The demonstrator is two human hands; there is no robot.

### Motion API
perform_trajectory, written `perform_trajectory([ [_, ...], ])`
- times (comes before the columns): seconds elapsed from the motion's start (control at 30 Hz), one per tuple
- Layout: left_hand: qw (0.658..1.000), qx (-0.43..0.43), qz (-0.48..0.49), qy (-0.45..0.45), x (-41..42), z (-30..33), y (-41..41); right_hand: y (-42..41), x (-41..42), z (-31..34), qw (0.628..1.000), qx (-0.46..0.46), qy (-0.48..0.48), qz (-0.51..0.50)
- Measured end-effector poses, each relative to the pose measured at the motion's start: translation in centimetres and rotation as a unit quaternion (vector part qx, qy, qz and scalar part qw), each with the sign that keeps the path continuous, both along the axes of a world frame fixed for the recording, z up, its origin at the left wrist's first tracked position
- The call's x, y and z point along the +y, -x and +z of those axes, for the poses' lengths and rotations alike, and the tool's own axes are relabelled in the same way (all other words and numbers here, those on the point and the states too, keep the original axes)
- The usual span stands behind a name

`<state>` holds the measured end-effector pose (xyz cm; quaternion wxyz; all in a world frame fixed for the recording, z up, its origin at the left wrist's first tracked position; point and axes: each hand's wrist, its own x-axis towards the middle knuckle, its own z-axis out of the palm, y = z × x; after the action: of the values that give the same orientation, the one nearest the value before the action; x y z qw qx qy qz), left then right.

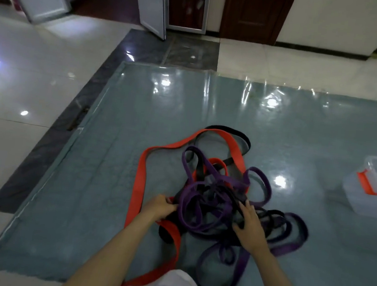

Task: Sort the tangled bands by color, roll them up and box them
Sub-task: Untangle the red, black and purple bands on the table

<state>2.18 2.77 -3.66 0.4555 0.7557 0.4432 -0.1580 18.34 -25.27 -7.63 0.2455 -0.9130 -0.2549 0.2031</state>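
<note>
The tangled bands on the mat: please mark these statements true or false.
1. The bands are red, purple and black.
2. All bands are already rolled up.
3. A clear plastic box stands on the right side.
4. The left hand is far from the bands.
1. True: the tangled bands show red, purple and black.
2. False: they lie in one loose knot on the mat.
3. True: the clear plastic box has a red band inside.
4. False: the left hand grips the pile's edge; the right hand rests on it.
</note>
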Motion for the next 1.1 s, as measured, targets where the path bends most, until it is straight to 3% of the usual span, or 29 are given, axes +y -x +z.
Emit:
perform_trajectory([
  [0.13,0.999,-0.042,0.015,0.005,-1.1,-0.4,0.4,2.5,1.2,1.2,0.991,-0.118,0.053,-0.045],
  [0.2,0.996,-0.080,0.038,-0.004,-2.0,-0.1,0.5,4.1,2.6,2.5,0.982,-0.179,0.005,-0.061],
  [0.27,0.993,-0.104,0.060,0.011,-3.0,0.0,0.4,5.7,4.1,3.4,0.971,-0.231,-0.065,-0.012],
  [0.33,0.987,-0.126,0.079,0.053,-3.5,-0.2,0.1,7.0,5.4,3.8,0.971,-0.186,-0.136,0.062],
  [0.5,0.975,-0.153,0.115,0.114,-4.0,1.3,0.0,9.3,6.2,4.5,0.971,0.115,-0.167,0.130],
  [0.6,0.965,-0.162,0.127,0.162,-4.5,1.6,0.2,9.0,5.9,4.5,0.970,0.142,-0.163,0.111],
  [0.77,0.937,-0.208,0.209,0.187,-3.6,1.0,-0.6,6.5,6.2,5.1,0.959,0.166,-0.228,-0.021],
  [0.93,0.909,-0.248,0.286,0.175,-1.5,1.2,-1.5,2.8,7.0,7.9,0.903,0.201,-0.345,-0.158],
  [1.0,0.898,-0.259,0.316,0.160,-0.4,1.2,-1.5,0.9,7.0,9.0,0.857,0.221,-0.392,-0.251],
  [1.1,0.888,-0.260,0.344,0.160,1.1,0.7,-1.2,-2.0,6.4,10.3,0.756,0.268,-0.460,-0.381],
])
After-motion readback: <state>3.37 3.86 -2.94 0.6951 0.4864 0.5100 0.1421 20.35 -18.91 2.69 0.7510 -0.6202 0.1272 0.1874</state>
